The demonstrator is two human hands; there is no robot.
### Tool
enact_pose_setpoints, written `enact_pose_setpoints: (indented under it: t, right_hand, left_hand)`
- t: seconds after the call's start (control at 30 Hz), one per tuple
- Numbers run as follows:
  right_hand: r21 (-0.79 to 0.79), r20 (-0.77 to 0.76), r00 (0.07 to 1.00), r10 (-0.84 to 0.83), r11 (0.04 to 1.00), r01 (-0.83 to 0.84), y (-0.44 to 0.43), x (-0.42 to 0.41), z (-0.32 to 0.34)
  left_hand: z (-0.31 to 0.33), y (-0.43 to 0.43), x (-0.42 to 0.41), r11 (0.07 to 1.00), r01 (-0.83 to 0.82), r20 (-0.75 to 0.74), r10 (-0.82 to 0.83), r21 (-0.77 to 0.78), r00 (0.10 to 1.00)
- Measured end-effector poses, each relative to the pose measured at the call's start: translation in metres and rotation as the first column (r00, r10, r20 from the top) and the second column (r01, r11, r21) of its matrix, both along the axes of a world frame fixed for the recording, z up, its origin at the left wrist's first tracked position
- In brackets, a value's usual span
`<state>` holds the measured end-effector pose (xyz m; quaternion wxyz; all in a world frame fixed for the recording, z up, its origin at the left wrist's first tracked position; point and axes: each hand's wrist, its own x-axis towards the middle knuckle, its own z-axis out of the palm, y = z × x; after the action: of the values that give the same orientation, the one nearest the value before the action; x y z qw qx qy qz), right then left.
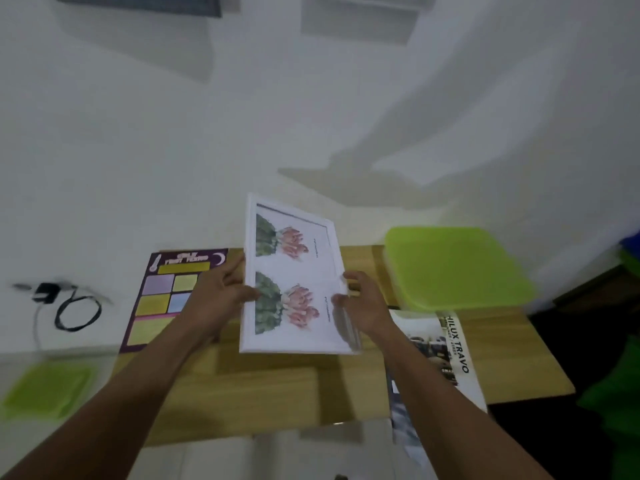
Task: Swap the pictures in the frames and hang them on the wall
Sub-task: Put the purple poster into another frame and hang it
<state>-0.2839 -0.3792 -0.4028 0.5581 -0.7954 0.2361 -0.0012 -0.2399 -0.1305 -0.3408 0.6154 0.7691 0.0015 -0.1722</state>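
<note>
Two hands hold a white frame up over the wooden table. I see my left hand gripping the frame's left edge, fingers curled round it and the thumb on the front. My right hand grips the right edge, with the fingers pinching the rim. The frame is tilted, its far end raised toward the white wall, and it does not touch the table.

Inside the frame is a picture with two bunches of pink flowers and green leaves, one above the other.

On the table to the left lies a purple poster with yellow and pale squares. My left hand partly hides it. To the right lies a printed sheet with the words "HILUX TRAVO". It hangs past the table's near edge.

At the far right corner sits a green lid. Another green thing, blurry, is low on the left. A black cable loops on the white floor by the wall. High up on the wall I see the bottom of a dark frame.
</note>
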Motion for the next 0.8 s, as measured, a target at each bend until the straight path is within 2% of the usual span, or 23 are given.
enact_pose_setpoints:
  t: [0.1, 0.2, 0.3, 0.4, 0.53, 0.6, 0.7, 0.77, 0.8]
  right_hand:
    - [-0.028, 0.057, 0.993, 0.107, 0.994, -0.105, 0.030, 0.020, 0.013]
    - [0.145, 0.099, 0.987, 0.123, 0.980, -0.137, 0.061, 0.032, 0.054]
    - [0.333, 0.051, 0.993, 0.109, 0.935, -0.119, 0.071, 0.038, 0.077]
    - [0.360, 0.036, 0.999, 0.038, 0.932, -0.048, 0.062, 0.038, 0.080]
    - [0.193, 0.076, 0.996, -0.047, 0.981, 0.031, 0.039, 0.032, 0.065]
    - [0.206, 0.082, 0.994, -0.076, 0.977, 0.058, 0.022, 0.028, 0.053]
    - [0.258, 0.061, 0.994, -0.090, 0.963, 0.072, -0.005, 0.024, 0.032]
    - [0.315, 0.037, 0.996, -0.083, 0.947, 0.067, -0.016, 0.022, 0.018]
    - [0.347, 0.022, 0.997, -0.072, 0.936, 0.060, -0.020, 0.021, 0.012]
  left_hand:
    - [0.010, -0.005, -0.006, 0.981, -0.001, 0.181, -0.034, 0.193, 0.983]
    - [0.021, -0.016, -0.020, 0.935, 0.028, 0.353, -0.161, 0.354, 0.922]
    - [0.020, -0.028, -0.030, 0.934, 0.039, 0.410, -0.193, 0.355, 0.892]
    - [0.012, -0.039, -0.039, 0.952, 0.063, 0.411, -0.188, 0.300, 0.892]
    - [-0.009, -0.058, -0.046, 0.953, 0.118, 0.377, -0.222, 0.280, 0.899]
    - [-0.025, -0.058, -0.037, 0.940, 0.070, 0.364, -0.197, 0.334, 0.910]
    - [-0.051, -0.047, -0.007, 0.866, -0.081, 0.389, -0.136, 0.493, 0.911]
    - [-0.058, -0.038, 0.011, 0.856, -0.042, 0.198, -0.072, 0.516, 0.978]
    - [-0.061, -0.036, 0.018, 0.886, 0.012, 0.069, -0.049, 0.463, 0.996]
